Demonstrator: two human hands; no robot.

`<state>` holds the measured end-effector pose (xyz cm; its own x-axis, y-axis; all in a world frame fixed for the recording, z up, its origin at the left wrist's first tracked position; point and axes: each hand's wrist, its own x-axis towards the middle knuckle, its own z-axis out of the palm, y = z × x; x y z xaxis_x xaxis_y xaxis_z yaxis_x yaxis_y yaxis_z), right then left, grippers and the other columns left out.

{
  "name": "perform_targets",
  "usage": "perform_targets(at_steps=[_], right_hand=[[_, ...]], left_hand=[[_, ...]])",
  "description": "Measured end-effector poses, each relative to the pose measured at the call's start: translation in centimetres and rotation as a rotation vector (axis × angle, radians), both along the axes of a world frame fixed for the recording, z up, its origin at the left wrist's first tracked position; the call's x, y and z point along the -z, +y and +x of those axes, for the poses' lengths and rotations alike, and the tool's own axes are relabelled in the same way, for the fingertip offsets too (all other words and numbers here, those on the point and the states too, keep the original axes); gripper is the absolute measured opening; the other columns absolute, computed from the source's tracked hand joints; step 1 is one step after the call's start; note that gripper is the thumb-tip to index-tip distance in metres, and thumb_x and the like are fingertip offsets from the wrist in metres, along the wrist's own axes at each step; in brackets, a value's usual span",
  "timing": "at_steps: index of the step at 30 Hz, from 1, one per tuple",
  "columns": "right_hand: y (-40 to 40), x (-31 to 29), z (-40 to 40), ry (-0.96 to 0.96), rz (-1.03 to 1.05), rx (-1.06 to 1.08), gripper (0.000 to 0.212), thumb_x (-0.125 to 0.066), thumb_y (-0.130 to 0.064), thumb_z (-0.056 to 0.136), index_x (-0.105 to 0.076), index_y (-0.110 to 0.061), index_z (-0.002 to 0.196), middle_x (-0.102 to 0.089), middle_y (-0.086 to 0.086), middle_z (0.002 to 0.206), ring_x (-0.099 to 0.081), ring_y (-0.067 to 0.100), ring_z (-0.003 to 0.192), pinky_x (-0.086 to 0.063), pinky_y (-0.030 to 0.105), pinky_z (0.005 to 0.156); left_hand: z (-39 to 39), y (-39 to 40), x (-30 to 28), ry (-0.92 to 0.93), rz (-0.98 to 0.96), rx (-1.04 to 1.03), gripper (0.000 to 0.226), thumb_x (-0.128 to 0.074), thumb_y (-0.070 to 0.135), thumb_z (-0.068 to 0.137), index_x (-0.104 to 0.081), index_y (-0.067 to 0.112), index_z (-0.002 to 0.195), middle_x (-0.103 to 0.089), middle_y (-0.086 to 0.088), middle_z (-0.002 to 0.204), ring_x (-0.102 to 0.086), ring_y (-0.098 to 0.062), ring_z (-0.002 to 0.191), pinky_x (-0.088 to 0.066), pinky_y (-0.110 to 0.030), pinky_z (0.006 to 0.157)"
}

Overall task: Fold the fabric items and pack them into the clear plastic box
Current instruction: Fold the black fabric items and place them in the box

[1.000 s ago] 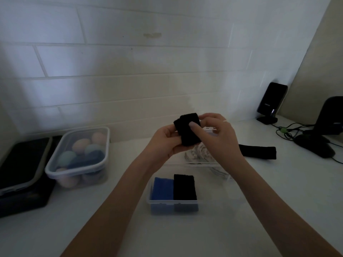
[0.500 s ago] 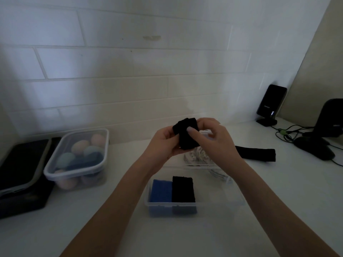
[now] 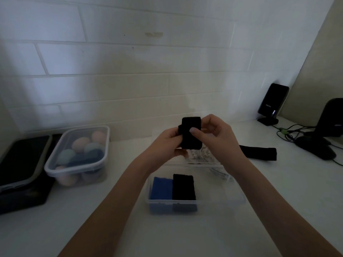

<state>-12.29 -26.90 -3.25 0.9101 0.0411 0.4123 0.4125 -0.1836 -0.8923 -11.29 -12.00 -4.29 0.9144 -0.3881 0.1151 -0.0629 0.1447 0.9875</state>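
Above the counter I hold a small folded black fabric piece (image 3: 191, 133) between both hands. My left hand (image 3: 166, 143) grips its left edge and my right hand (image 3: 219, 138) pinches its right side with the thumb across the front. Below them stands the clear plastic box (image 3: 232, 198). Inside it, at the left end, a folded blue fabric piece (image 3: 161, 188) and a folded black fabric piece (image 3: 183, 187) sit side by side. Another black fabric strip (image 3: 259, 152) lies flat on the counter to the right. A pale patterned fabric (image 3: 198, 155) lies behind the box, partly hidden by my hands.
A lidded clear tub (image 3: 79, 154) of pastel rounded items stands at the left, beside a dark tray (image 3: 20, 164) on a black base. At the right are a small black speaker (image 3: 272, 103), tangled cables (image 3: 289, 131) and a black stand base (image 3: 315, 147). A tiled wall rises behind the counter.
My hands and the black piece stayed at nearly the same spot; my right fingers spread out a little from the fabric while the thumb stays on it.
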Motion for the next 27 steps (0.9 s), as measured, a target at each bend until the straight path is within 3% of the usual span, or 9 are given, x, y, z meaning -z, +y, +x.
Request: perform_targets(at_steps=[2, 5, 9, 14, 17, 21, 23, 25, 27], right_hand=[[0.1, -0.4, -0.3, 0.001, 0.094, -0.005, 0.017, -0.068, -0.005, 0.081, -0.056, -0.015, 0.075, -0.067, 0.013, 0.087, -0.063, 0.02, 0.083, -0.051, 0.041, 0.082], [0.3, -0.7, -0.7, -0.01, 0.115, -0.023, 0.018, -0.068, -0.005, 0.082, -0.057, -0.017, 0.075, -0.068, 0.019, 0.09, -0.064, 0.019, 0.085, -0.05, 0.038, 0.081], [0.5, -0.9, -1.0, -0.022, 0.072, -0.053, 0.014, -0.069, -0.01, 0.081, -0.057, -0.018, 0.078, -0.067, 0.013, 0.089, -0.064, 0.019, 0.087, -0.051, 0.039, 0.083], [0.6, -1.0, -1.4, 0.054, 0.118, -0.101, 0.02, -0.066, -0.007, 0.084, -0.054, -0.02, 0.094, -0.069, 0.009, 0.09, -0.066, 0.018, 0.084, -0.053, 0.025, 0.063], [0.5, -1.3, -1.4, 0.11, 0.16, -0.084, 0.028, -0.062, -0.004, 0.085, -0.059, -0.02, 0.107, -0.069, 0.015, 0.097, -0.068, 0.02, 0.087, -0.057, 0.025, 0.071], [0.4, -1.4, -1.1, 0.116, 0.154, -0.05, 0.019, -0.058, 0.0, 0.086, -0.065, -0.018, 0.091, -0.066, 0.016, 0.097, -0.064, 0.018, 0.082, -0.056, 0.023, 0.067], [0.2, -1.3, -1.1, 0.127, 0.144, -0.022, 0.015, -0.06, -0.003, 0.086, -0.063, -0.017, 0.09, -0.066, 0.012, 0.093, -0.066, 0.016, 0.076, -0.057, 0.025, 0.062], [0.0, -1.2, -1.1, 0.129, 0.135, -0.008, 0.014, -0.062, -0.006, 0.086, -0.059, -0.016, 0.095, -0.067, 0.009, 0.088, -0.068, 0.016, 0.072, -0.057, 0.027, 0.058], [0.0, -1.1, -1.2, 0.118, 0.106, 0.016, 0.015, -0.063, -0.01, 0.086, -0.057, -0.016, 0.099, -0.069, 0.008, 0.086, -0.068, 0.016, 0.071, -0.055, 0.026, 0.055]], left_hand=[[0.1, -0.1, 0.0, 0.076, -0.061, 0.046, 0.025, -0.038, 0.008, 0.097, -0.063, 0.009, 0.1, -0.071, -0.004, 0.083, -0.067, -0.009, 0.068, -0.055, -0.021, 0.059], [-0.1, 0.0, -0.2, 0.149, -0.1, 0.19, 0.027, -0.041, 0.011, 0.097, -0.06, 0.007, 0.116, -0.072, -0.012, 0.104, -0.07, -0.022, 0.094, -0.058, -0.025, 0.077], [-0.5, 0.2, -0.4, 0.163, -0.122, 0.185, 0.023, -0.043, 0.001, 0.094, -0.063, 0.01, 0.103, -0.076, -0.006, 0.088, -0.073, -0.017, 0.082, -0.057, -0.02, 0.066], [-0.4, 0.2, -0.2, 0.111, 0.014, 0.138, 0.024, -0.04, -0.001, 0.094, -0.063, 0.008, 0.099, -0.076, -0.005, 0.077, -0.072, -0.015, 0.071, -0.058, -0.021, 0.064], [-0.6, 0.4, -0.5, 0.104, 0.063, 0.146, 0.025, -0.04, 0.0, 0.094, -0.063, 0.006, 0.1, -0.076, -0.008, 0.081, -0.073, -0.018, 0.076, -0.059, -0.023, 0.068], [-0.5, 0.0, -0.9, 0.194, -0.072, 0.154, 0.031, -0.034, 0.006, 0.096, -0.054, 0.0, 0.119, -0.069, -0.017, 0.107, -0.07, -0.029, 0.095, -0.059, -0.03, 0.077], [-0.6, -0.2, -0.8, 0.263, -0.135, 0.193, 0.039, -0.037, 0.024, 0.096, -0.05, 0.004, 0.127, -0.066, -0.019, 0.115, -0.066, -0.036, 0.101, -0.059, -0.036, 0.081], [-0.6, -0.4, -0.6, 0.206, -0.052, 0.185, 0.039, -0.044, 0.035, 0.095, -0.055, 0.01, 0.124, -0.07, -0.015, 0.109, -0.068, -0.033, 0.099, -0.058, -0.035, 0.082], [-0.8, -0.4, -0.2, 0.081, 0.032, 0.138, 0.027, -0.05, 0.023, 0.094, -0.06, 0.008, 0.114, -0.072, -0.012, 0.102, -0.07, -0.028, 0.094, -0.058, -0.033, 0.083]])
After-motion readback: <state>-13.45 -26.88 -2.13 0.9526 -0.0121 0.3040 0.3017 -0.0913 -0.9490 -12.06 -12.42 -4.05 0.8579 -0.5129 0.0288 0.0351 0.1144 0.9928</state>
